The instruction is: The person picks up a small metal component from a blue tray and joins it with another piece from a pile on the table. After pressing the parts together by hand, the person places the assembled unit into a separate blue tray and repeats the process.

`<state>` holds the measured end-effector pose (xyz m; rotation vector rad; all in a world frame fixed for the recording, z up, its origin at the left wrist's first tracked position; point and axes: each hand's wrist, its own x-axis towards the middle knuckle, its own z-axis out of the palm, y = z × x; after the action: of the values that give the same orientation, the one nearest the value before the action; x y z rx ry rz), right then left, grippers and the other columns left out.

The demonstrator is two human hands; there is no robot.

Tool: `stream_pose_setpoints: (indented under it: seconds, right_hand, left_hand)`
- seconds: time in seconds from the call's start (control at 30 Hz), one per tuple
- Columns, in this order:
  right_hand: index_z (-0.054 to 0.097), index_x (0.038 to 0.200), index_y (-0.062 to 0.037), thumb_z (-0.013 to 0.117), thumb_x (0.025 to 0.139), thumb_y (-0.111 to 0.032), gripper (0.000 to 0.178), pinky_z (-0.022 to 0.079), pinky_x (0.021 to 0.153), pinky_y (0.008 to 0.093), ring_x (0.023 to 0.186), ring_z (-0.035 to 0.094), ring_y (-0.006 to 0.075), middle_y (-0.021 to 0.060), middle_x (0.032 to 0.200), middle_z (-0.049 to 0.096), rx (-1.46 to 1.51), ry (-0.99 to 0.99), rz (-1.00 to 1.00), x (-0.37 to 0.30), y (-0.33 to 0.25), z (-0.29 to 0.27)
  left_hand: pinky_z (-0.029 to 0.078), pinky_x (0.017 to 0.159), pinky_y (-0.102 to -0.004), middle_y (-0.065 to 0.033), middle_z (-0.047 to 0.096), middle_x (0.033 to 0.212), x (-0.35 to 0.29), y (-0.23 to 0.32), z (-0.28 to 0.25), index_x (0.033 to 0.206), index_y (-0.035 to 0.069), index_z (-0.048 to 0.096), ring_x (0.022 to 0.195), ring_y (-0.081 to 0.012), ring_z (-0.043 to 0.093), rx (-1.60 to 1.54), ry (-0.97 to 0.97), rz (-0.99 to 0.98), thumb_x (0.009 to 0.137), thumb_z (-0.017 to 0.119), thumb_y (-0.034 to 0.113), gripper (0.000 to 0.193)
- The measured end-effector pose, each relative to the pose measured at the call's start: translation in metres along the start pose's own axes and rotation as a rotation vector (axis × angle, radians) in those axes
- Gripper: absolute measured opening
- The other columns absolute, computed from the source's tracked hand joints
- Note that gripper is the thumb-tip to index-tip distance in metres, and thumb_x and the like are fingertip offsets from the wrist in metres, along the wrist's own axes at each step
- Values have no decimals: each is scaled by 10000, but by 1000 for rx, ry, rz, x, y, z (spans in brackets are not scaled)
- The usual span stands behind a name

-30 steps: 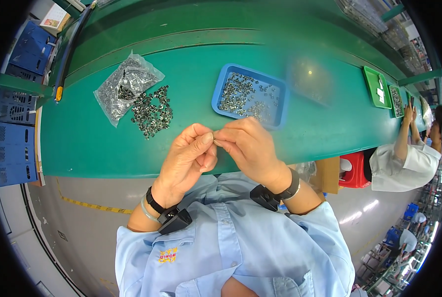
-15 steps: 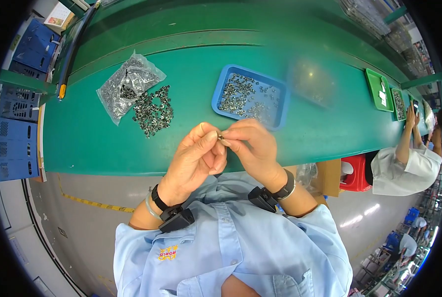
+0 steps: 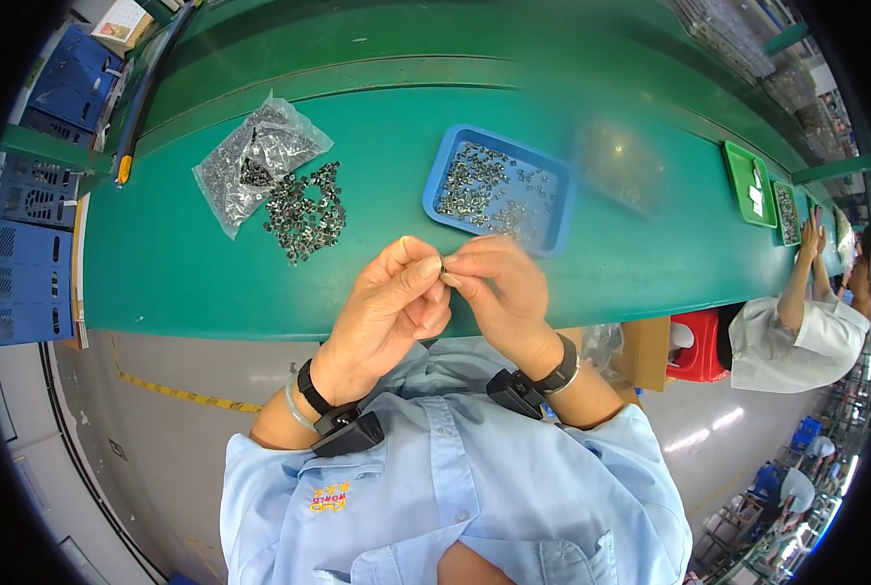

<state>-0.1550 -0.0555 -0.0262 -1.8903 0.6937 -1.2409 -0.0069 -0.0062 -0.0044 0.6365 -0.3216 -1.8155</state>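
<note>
Between the fingertips of both hands is a tiny dark metal part (image 3: 442, 270), mostly covered by the fingers. My left hand (image 3: 385, 300) pinches it from one side with thumb and forefinger, its other fingers curled. From the other side my right hand (image 3: 502, 289) meets it, thumb and forefinger pressed together. Just beyond my right hand lies a blue tray (image 3: 433, 175) with many small metal parts (image 3: 472, 182) spread in it. Farther left, a heap of similar small dark parts (image 3: 305, 214) rests on the green table, beside an opened clear plastic bag (image 3: 223, 185) of them.
The green table (image 3: 192, 292) runs across in front of me. A hazy clear patch blurs the area right of the tray. Green trays (image 3: 751, 185) stand at the far right, near a co-worker in a white top (image 3: 782, 341). Blue crates (image 3: 31, 288) are stacked at the left.
The fingertips of both hands have closed a little further around the small part, which now shows less. The view has shifted slightly; the tray, heap and bag stay where they were.
</note>
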Motion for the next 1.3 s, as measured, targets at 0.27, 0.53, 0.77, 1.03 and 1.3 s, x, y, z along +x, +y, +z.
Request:
stream_pose_setpoints:
  seconds: [0.27,0.53,0.77,1.03,1.3]
  right_hand:
    - [627,880,-61,673,758,-15,138,470,679,301,788,593,207,75,847,629,64,42,50,-2,1,2]
    - [627,882,-51,687,738,-17,160,472,674,313,759,596,231,84,850,632,-41,-6,-26,5,-2,-6]
    - [620,884,-24,703,716,-13,187,473,704,337,773,607,244,86,852,636,-176,-52,-151,8,-5,-14]
    - [626,884,-31,689,738,-7,161,472,734,356,760,615,239,89,861,640,-74,-12,-137,1,3,-9]
    - [628,900,-35,668,755,10,157,476,731,335,784,611,234,87,853,640,-18,17,-47,-3,1,-5]
  left_hand:
    - [320,453,-254,-31,547,699,-1,-4,1,935,74,509,520,-121,476,-46,20,-2,928,527,182,110]
    - [323,435,-245,-17,528,689,-2,0,3,904,77,503,516,-114,468,63,45,-13,925,530,207,135]
    - [337,450,-242,-23,540,705,-3,2,5,917,67,519,528,-107,491,133,59,16,923,540,184,119]
    - [340,449,-240,-22,541,707,-4,3,5,921,56,524,526,-105,486,101,54,-13,918,550,180,127]
    - [341,450,-234,-22,542,708,-3,1,5,926,51,525,526,-100,483,132,47,11,917,552,183,135]
